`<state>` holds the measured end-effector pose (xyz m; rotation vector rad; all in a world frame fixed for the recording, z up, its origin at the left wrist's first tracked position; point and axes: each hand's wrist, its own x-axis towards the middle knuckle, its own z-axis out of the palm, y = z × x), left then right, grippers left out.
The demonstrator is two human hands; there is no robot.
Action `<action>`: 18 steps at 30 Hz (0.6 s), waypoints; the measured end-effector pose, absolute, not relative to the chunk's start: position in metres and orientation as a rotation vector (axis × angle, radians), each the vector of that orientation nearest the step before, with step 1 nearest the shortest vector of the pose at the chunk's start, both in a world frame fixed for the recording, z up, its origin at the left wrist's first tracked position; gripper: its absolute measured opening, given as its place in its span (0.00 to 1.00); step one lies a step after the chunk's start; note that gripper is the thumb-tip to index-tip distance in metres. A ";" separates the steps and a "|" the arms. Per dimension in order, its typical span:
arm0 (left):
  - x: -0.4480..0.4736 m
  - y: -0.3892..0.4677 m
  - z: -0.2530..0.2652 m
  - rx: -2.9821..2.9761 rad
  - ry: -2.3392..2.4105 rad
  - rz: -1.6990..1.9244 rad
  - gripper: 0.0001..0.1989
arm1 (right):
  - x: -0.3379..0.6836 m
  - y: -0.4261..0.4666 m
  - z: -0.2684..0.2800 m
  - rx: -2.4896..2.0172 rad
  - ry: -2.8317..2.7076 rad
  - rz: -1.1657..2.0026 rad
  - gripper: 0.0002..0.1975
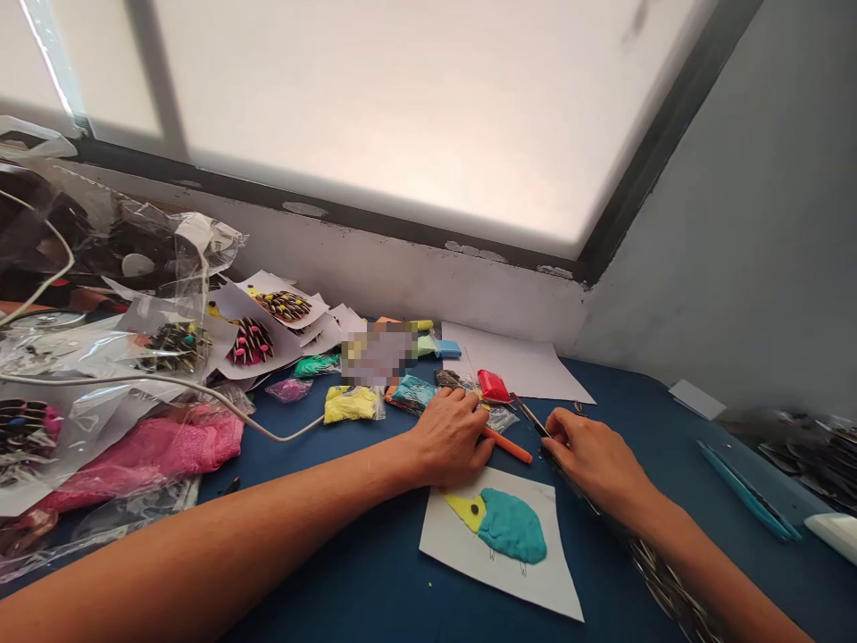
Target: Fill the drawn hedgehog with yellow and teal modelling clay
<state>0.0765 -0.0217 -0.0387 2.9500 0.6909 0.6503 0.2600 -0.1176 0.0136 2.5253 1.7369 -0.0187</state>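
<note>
My left hand (pixel 450 439) is closed, its bent fingers reaching down among small clay packets; what its fingertips grip is hidden. An orange pen (pixel 510 446) sticks out beside its thumb. My right hand (pixel 599 455) pinches a slim, dark pointed tool (pixel 528 416), whose exact kind I cannot make out. The tool's tip is near a red clay packet (pixel 494 386). In front of my hands lies a white card (pixel 455 554) with a flattened turquoise clay body (pixel 514 527). A yellow clay head (pixel 465 509) with a black eye joins it, and short legs are drawn below.
Finished cards with seed-covered clay shapes (pixel 285 305) and plastic bags pile up at left. A yellow clay packet (pixel 352 404) and a white cable (pixel 287 438) lie nearby. White paper (pixel 528 362) rests by the wall. A light-blue tool (pixel 746 491) and dark striped seeds (pixel 669 585) are at right.
</note>
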 end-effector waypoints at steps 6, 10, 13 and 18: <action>0.076 -0.024 -0.037 2.943 0.766 0.622 0.16 | 0.252 -0.108 0.020 2.528 1.714 0.034 0.17; 0.075 -0.024 -0.037 2.945 0.806 0.623 0.18 | 0.251 -0.110 0.025 2.531 1.675 0.024 0.17; 0.075 -0.024 -0.036 2.942 0.794 0.609 0.18 | 0.251 -0.114 0.025 2.493 1.682 -0.046 0.17; 0.075 -0.022 -0.037 2.935 0.771 0.593 0.17 | 0.259 -0.125 0.026 2.510 1.589 -0.082 0.17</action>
